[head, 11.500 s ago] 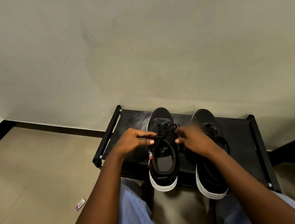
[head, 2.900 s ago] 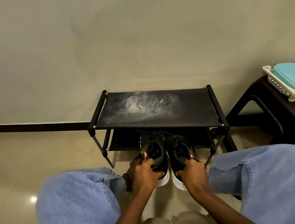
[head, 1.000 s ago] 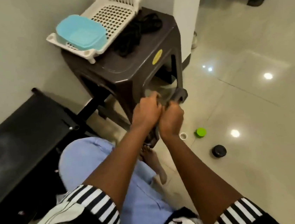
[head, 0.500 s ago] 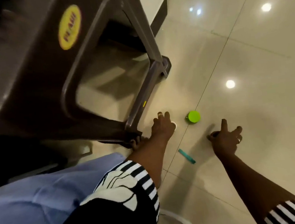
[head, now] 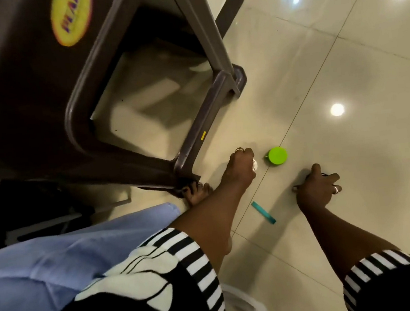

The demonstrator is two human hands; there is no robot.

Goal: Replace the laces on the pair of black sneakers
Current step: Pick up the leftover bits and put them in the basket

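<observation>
I curl my left hand round the small white cup and my right hand over a dark lid beneath it, so I should grip squarely before lifting, clear of the green cap.

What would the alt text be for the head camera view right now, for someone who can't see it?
A person reaches both hands down to a glossy tiled floor: the left hand curls over a small white object beside a green lid, and the right hand covers a dark object. A teal strip lies between the arms, and a dark plastic stool stands at left.
</observation>
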